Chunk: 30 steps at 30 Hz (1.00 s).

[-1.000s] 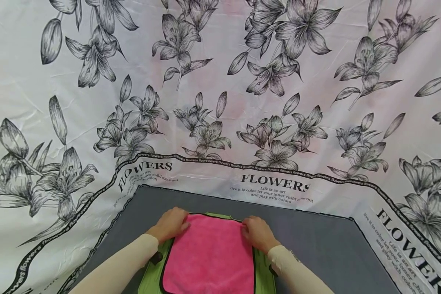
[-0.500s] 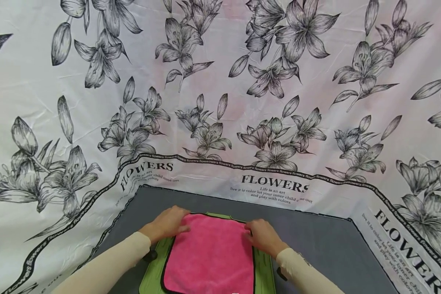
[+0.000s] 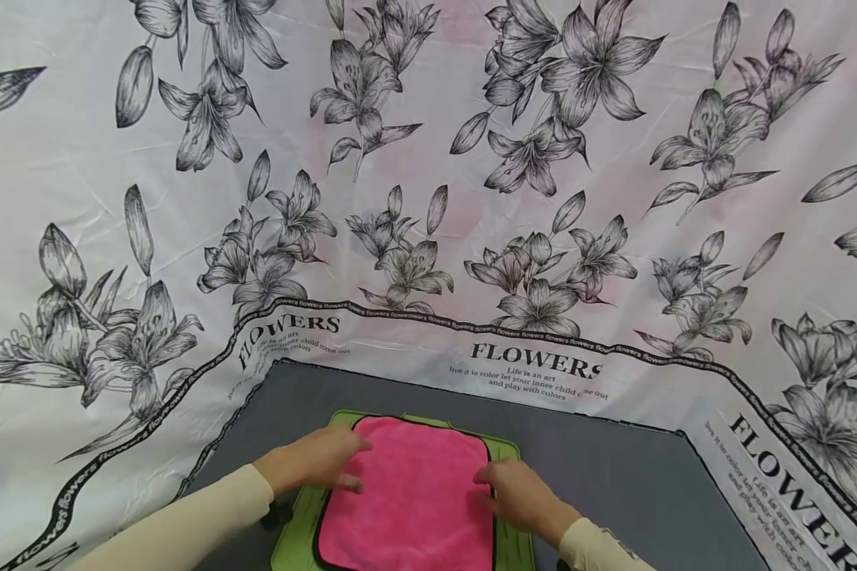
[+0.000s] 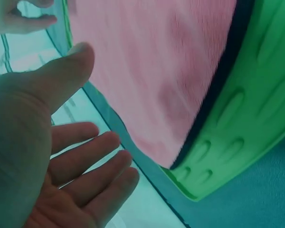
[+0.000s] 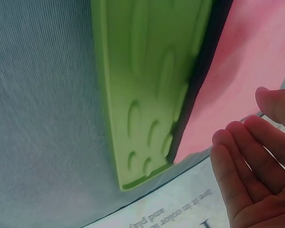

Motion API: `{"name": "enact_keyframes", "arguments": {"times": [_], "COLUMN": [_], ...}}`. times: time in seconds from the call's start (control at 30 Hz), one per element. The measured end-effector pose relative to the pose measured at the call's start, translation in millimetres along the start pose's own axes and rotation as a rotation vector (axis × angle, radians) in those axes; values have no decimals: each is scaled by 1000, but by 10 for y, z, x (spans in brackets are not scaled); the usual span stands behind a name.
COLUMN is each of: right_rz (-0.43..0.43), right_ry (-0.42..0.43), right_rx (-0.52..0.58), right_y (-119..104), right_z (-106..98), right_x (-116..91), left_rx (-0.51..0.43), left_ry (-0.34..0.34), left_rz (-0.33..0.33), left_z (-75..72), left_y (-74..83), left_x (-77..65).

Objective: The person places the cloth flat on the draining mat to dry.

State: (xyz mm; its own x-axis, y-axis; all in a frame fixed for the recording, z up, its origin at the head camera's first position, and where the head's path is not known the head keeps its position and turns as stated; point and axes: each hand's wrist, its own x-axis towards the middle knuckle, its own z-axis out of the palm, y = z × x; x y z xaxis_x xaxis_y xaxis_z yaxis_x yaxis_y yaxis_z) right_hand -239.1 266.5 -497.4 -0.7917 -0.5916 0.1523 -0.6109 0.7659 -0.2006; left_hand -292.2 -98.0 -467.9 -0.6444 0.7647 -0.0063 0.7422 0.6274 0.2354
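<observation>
A pink cloth (image 3: 409, 500) with a dark bound edge lies flat on a green tray (image 3: 504, 450) with raised oval ridges. At the cloth's left edge, my left hand (image 3: 320, 457) has its fingers spread and holds nothing. The left wrist view shows the left thumb (image 4: 69, 71) apart from the straight fingers, beside the cloth. My right hand (image 3: 520, 496) is over the cloth's right edge, its fingers loosely bent. In the right wrist view the right fingers (image 5: 228, 166) sit together near the cloth corner with nothing between them and the thumb.
The tray rests on a dark grey table surface (image 3: 600, 484). A white sheet (image 3: 400, 333) printed with black lilies and lettering rises behind and around the table. Its lower edge borders the grey surface at the back and both sides.
Both hands have drawn back from the cloth's upper corners, toward the person and a little outward. The tray's far corners now show. The cloth stays in place.
</observation>
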Motion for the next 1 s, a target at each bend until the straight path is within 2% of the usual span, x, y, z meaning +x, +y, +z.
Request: {"name": "enact_keyframes", "arguments": {"times": [0.17,0.27,0.53,0.73,0.83,1.0], "right_rz": [-46,-59,-136,-222,-229,-168], "right_ry": [-18,-37,-57,-26,-74,-171], "right_rx": [48,60,95,77,139,280], "right_y": [-175,-238,-372,-460,-501,-564], "right_z": [19,24,32,53,80,154], "right_x": [-128,-191,-312,-383,-419,-490], "left_rx": [-18,-42,-51,-45,-2,80], "left_ry": [-90,-136,-202,-213,-207,-159], "left_rz": [85,105,178,245,267,242], "left_z": [7,24,61,120,179,329], "left_y": [183,266,395,450,491,561], "left_x": [-160,-228,-350,-391,-421,-475]}}
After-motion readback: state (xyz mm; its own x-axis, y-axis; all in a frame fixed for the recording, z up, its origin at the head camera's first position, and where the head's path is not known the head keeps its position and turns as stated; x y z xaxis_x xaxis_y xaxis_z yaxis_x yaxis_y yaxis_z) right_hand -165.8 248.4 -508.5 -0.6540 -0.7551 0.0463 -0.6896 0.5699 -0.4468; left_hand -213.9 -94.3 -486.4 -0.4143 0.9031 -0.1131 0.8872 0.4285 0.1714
